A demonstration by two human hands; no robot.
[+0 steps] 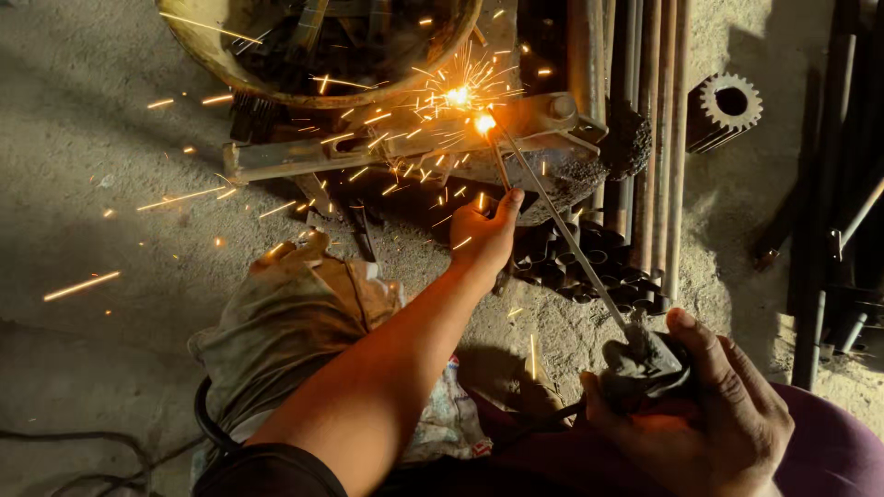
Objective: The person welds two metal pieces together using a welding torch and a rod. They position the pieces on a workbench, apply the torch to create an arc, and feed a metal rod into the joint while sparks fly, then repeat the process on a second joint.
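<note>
Welding in progress — arc lit at tip of welding rod [562, 230], sparks flying over metal bracket [405, 147] lying on concrete floor [110, 230]. Right hand [709, 414] closed firmly around electrode holder [645, 364]. Left hand [483, 235] reaches forward, fingers pinched on thin steel rod [500, 166], steadying it at joint. Gear [727, 106], pipe offcuts [580, 267] and basin [313, 46] nearby. Next move, by judgement: steady rod feed, left fingers kept clear of arc.
</note>
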